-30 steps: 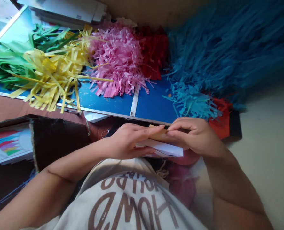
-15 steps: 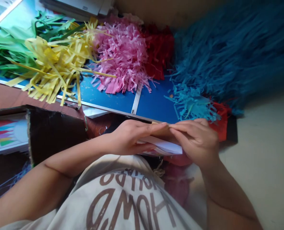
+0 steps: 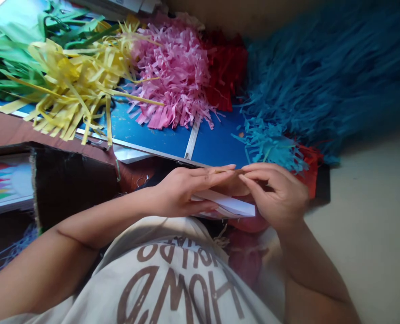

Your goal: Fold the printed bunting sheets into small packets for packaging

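Note:
Near my lap, my left hand [image 3: 183, 191] is closed around a folded white card [image 3: 235, 206], with the thumb below and the fingers lying over the top. Part of a coloured print shows on the card's underside. A thin brown piece [image 3: 238, 186], tape or paper, I cannot tell which, lies above the card under my left fingertips. My right hand [image 3: 279, 191] pinches the far end of this brown piece between thumb and forefinger. My fingers hide much of both.
Fringed paper bundles in green [image 3: 14, 58], yellow [image 3: 75, 85], pink [image 3: 175, 76], red [image 3: 223, 72] and blue [image 3: 321, 81] cover much of the blue table [image 3: 152, 135]. A dark cardboard box [image 3: 75, 180] stands at left, with printed sheets [image 3: 7, 182] beside it. A wall [image 3: 372, 225] is at right.
My right fingers have shifted and spread apart slightly, and the brown piece now looks more bent between my hands. The whole view has moved a little.

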